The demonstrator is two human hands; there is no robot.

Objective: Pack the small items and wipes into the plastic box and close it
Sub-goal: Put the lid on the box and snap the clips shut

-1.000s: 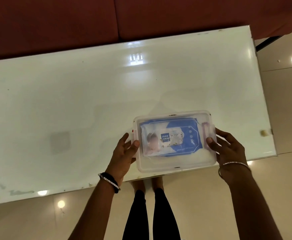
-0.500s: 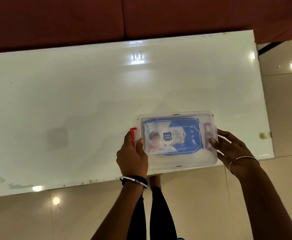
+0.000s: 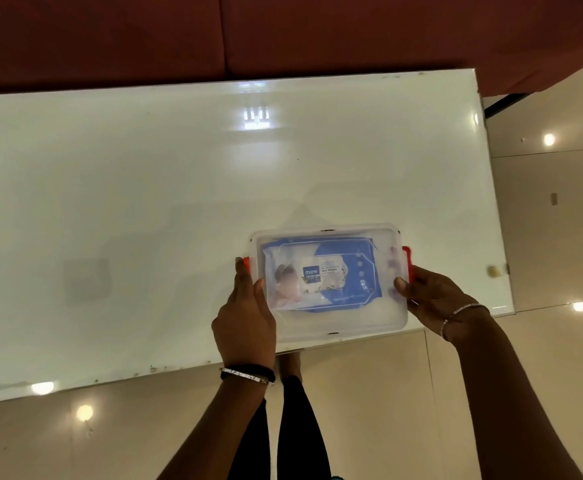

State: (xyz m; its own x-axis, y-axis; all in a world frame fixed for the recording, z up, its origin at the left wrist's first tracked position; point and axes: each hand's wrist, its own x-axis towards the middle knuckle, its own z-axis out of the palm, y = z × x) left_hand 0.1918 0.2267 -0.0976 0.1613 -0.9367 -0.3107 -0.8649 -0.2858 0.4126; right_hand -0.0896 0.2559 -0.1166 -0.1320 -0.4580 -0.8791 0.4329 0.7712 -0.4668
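Near the table's (image 3: 144, 202) front edge sits the clear lidded box (image 3: 331, 320), blue wipes pack (image 3: 321, 275) inside; left hand (image 3: 245, 320) and right hand (image 3: 432, 296) clasp its red-clipped ends.

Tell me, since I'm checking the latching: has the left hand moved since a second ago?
Yes. The left hand has closed in against the plastic box, thumb now over the lid and fingers on its red latch; earlier it sat more open beside it.
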